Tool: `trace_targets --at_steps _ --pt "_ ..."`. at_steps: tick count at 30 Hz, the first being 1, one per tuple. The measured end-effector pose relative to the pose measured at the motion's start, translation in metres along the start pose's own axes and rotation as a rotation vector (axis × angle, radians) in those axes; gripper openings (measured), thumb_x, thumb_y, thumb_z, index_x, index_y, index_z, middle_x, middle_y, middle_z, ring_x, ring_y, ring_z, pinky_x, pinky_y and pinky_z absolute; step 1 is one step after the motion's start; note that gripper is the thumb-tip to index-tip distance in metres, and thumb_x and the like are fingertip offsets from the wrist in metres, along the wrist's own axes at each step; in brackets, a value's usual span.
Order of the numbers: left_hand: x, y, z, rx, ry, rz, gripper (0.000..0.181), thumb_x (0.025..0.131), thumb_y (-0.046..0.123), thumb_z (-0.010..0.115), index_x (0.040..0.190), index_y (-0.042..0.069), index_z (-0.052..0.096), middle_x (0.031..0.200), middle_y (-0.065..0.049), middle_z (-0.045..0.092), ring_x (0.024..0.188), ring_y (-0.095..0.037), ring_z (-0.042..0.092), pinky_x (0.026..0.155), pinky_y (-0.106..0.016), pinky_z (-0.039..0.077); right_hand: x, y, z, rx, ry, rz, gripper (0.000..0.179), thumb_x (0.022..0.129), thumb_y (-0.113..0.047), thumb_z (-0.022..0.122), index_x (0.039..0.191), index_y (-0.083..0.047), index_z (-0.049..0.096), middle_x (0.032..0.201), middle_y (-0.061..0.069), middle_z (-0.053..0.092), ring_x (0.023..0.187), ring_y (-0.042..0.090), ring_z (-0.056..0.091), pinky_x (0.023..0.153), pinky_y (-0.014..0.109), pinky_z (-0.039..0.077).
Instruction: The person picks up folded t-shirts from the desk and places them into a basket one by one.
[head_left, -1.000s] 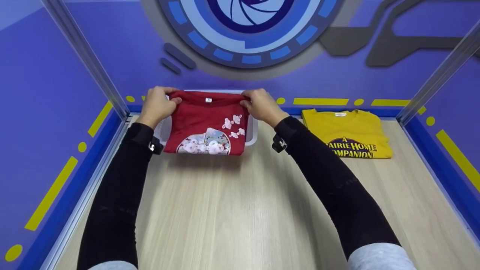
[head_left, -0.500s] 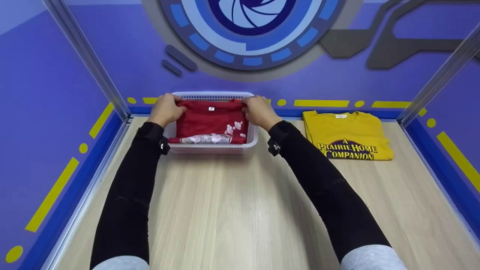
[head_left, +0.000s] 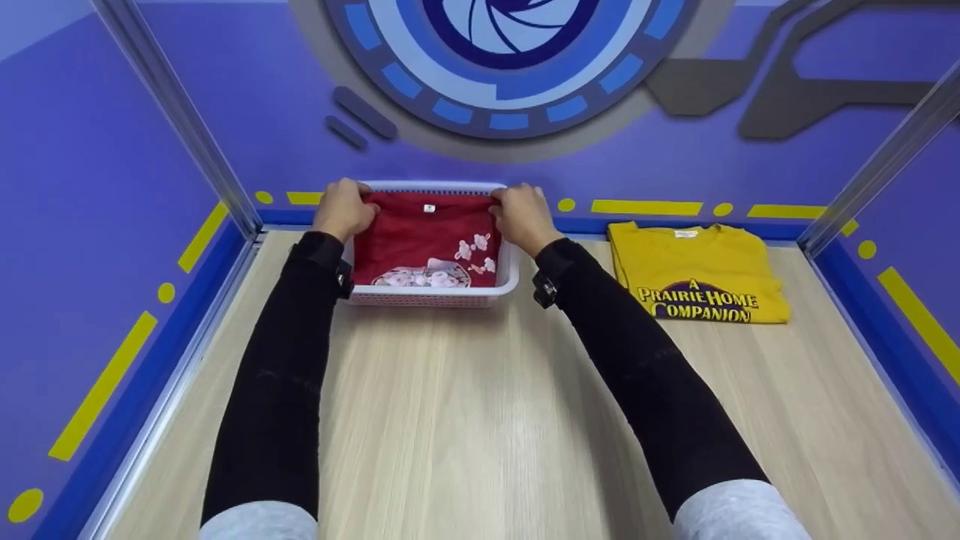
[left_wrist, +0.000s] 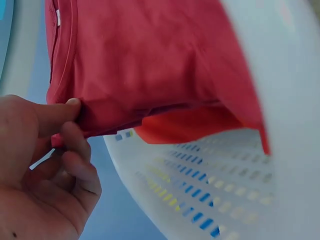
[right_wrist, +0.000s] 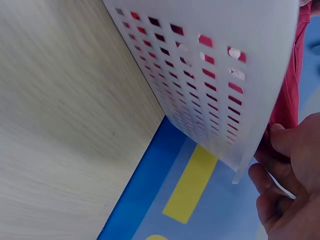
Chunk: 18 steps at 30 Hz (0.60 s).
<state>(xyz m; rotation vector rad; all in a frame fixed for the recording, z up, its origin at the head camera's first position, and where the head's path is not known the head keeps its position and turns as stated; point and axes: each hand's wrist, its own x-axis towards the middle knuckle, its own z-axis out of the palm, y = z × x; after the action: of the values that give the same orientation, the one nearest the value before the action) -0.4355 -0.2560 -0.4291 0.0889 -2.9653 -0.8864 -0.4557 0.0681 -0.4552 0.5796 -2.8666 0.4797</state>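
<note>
A folded red T-shirt [head_left: 427,240] with a floral print lies mostly inside a white perforated plastic basket [head_left: 431,298] against the back wall. My left hand [head_left: 345,210] pinches the shirt's collar-side left corner between thumb and fingers. In the left wrist view, that thumb presses on the red cloth [left_wrist: 145,55], and another orange-red layer [left_wrist: 190,122] shows beneath it inside the basket. My right hand [head_left: 523,217] pinches the opposite corner at the basket's right rim. The right wrist view shows its fingertips on the red fabric [right_wrist: 287,102] just past the rim.
A folded yellow T-shirt [head_left: 697,262] with printed lettering lies on the wood-grain table [head_left: 450,420] to the right. Blue patterned panels [head_left: 247,112] close in the back and both sides, with metal posts at the corners.
Both hands have brought the red T-shirt down into the basket. Its printed front edge, earlier hanging over the front rim, now sits behind it. The left hand has shifted a little rightward.
</note>
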Motion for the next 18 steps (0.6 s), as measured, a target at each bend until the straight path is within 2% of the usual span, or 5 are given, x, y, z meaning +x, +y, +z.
trace_targets --at_steps 5,8,15,18 --pt "0.006 0.007 0.007 -0.029 0.041 0.002 0.038 0.104 0.014 0.065 0.139 0.002 0.075 0.149 -0.023 0.07 0.144 -0.04 0.062 0.126 -0.05 0.047 0.003 0.004 0.002 -0.017 0.003 0.022 0.024 0.111 -0.022 0.064 0.122 -0.007 0.08 0.121 0.018 0.081 0.12 0.044 0.069 0.11 0.054 0.048" --pt "0.009 0.011 0.01 -0.038 0.067 -0.004 0.038 0.105 0.013 0.062 0.139 0.002 0.075 0.149 -0.022 0.07 0.145 -0.039 0.061 0.126 -0.049 0.047 0.005 0.006 0.003 -0.026 0.009 0.022 0.025 0.111 -0.02 0.062 0.122 -0.005 0.079 0.122 0.02 0.081 0.121 0.045 0.068 0.11 0.054 0.048" --pt "0.013 0.017 0.018 -0.044 0.17 -0.024 0.038 0.104 0.01 0.059 0.138 0.004 0.076 0.145 -0.024 0.072 0.141 -0.043 0.064 0.123 -0.05 0.05 0.007 0.003 0.007 -0.053 0.101 0.028 0.023 0.109 -0.019 0.064 0.12 -0.006 0.08 0.122 0.018 0.082 0.12 0.044 0.067 0.106 0.055 0.046" --pt "0.015 0.022 0.024 -0.035 0.164 -0.046 0.039 0.106 0.011 0.058 0.141 0.003 0.074 0.146 -0.025 0.071 0.141 -0.043 0.064 0.122 -0.05 0.05 0.008 0.004 0.01 -0.054 0.103 0.05 0.022 0.109 -0.02 0.065 0.12 -0.007 0.08 0.123 0.018 0.082 0.12 0.044 0.066 0.105 0.054 0.043"
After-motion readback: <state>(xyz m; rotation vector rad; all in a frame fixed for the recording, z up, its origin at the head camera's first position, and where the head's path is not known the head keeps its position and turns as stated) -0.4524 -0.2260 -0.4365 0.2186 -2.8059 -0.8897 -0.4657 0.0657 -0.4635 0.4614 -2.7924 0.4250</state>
